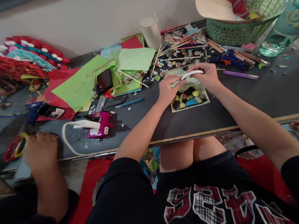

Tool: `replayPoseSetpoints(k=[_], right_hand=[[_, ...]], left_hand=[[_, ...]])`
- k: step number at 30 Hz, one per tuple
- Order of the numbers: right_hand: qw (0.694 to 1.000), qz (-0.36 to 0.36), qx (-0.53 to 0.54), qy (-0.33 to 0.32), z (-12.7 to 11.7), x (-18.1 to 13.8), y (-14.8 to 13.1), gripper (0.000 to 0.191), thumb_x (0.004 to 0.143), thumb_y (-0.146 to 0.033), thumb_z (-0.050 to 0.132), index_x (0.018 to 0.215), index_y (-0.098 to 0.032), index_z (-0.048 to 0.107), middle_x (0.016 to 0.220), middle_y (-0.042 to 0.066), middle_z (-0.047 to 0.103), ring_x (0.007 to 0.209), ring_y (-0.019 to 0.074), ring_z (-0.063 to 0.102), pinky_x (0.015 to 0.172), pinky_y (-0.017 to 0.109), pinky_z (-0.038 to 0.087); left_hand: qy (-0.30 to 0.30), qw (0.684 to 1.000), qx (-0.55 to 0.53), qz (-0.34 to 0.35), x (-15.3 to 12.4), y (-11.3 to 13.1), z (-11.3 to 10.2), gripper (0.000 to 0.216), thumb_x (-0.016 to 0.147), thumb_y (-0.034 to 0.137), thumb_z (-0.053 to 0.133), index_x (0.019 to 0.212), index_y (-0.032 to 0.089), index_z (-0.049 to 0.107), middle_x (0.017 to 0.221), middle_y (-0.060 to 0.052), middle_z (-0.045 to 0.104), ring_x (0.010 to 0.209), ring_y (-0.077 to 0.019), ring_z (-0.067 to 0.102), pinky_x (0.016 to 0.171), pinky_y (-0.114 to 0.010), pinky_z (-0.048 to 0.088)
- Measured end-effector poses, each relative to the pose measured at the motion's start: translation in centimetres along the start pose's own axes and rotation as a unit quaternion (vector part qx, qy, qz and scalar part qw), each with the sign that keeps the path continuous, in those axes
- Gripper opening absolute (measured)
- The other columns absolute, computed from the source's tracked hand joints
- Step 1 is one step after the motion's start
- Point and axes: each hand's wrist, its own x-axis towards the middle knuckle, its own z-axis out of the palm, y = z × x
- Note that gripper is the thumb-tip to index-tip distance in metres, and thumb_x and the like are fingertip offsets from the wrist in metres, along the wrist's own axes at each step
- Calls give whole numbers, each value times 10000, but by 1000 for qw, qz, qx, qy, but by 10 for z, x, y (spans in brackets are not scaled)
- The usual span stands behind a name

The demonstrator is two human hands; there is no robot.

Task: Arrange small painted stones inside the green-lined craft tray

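A thin, curved white strip [191, 74] is lying between the two grips, its long axis running side to side; neither hand is nearer, since the left hand [169, 88] is pinching its left end and the right hand [209, 75] its right end, fingers closed on it. The strip is being held over the far part of a shallow, rectangular, pale-edged box [191, 107], which is resting on the dark grey counter [155, 128] and holding smooth yellow, black, grey and blue pebbles [191, 102]. Farther off to the right, a perforated green plastic basket [228, 32] is holding a red piece [235, 3], a curved beige sheet [209, 3] projecting over its rim.
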Motion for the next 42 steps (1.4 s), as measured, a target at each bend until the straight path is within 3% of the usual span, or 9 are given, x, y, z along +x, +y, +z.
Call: replayPoseSetpoints(k=[4,6,10,13,16,23,34,39,42], right_hand=[[990,30,27,-137,1,-2,1,320,633,-470,852,700,-174,751,571,-11,632,527,84,469,531,248,360],[980,52,39,-186,1,-3,1,489,697,-655,788,721,-169,741,544,-5,608,491,76,426,497,246,314],[977,68,62,-192,-1,-1,-1,654,756,-834,641,678,-185,674,482,-31,482,449,66,345,460,257,239],[979,52,54,-187,-2,0,-1,614,718,-794,712,614,-195,628,456,-59,398,450,59,306,480,264,252],[981,35,39,-185,-1,-2,0,543,750,-716,714,617,-193,653,457,-49,444,454,66,341,505,265,267],[987,8,-14,-162,-3,-5,-6,369,770,-513,662,600,-185,680,462,-64,357,487,67,251,526,270,215],[980,-60,-142,-126,-6,-7,0,373,814,-454,572,722,-166,790,478,-38,416,516,91,311,546,268,256],[966,-103,-203,-124,-5,-7,-1,342,820,-436,535,632,-190,681,533,-10,513,537,110,398,564,281,296],[949,-144,-251,-126,-5,-8,-4,355,839,-414,506,560,-207,578,527,-2,490,536,121,426,604,300,327]], left_hand=[[59,998,20,-19,2,-6,-1,300,852,578,790,848,283,837,881,-44,810,925,-232,707,883,-394,563],[63,998,28,-14,2,-7,-2,340,868,618,754,876,289,840,908,-45,816,939,-234,712,888,-400,564],[62,997,38,20,1,-8,-2,444,899,692,663,1004,299,842,967,-62,822,971,-239,715,910,-415,564],[63,995,60,39,1,-10,-2,461,908,705,634,1082,324,826,1059,-62,820,1042,-248,709,972,-449,551],[68,992,91,64,1,-11,-3,437,933,687,609,1124,350,811,1115,-54,808,1086,-248,689,1012,-467,533],[50,978,166,118,-1,-5,-5,376,987,603,579,1087,322,808,1149,-84,756,1147,-259,621,1016,-442,519],[48,969,190,153,-2,-4,-4,337,1040,512,519,1041,321,797,1102,-83,741,1127,-251,625,1019,-437,523],[43,972,183,141,-2,-1,-2,327,1019,539,561,995,300,783,1075,-78,742,1122,-246,634,1045,-456,519],[37,975,168,140,-3,-1,-1,288,998,533,604,974,301,773,1078,-83,738,1124,-255,633,1062,-473,507]])
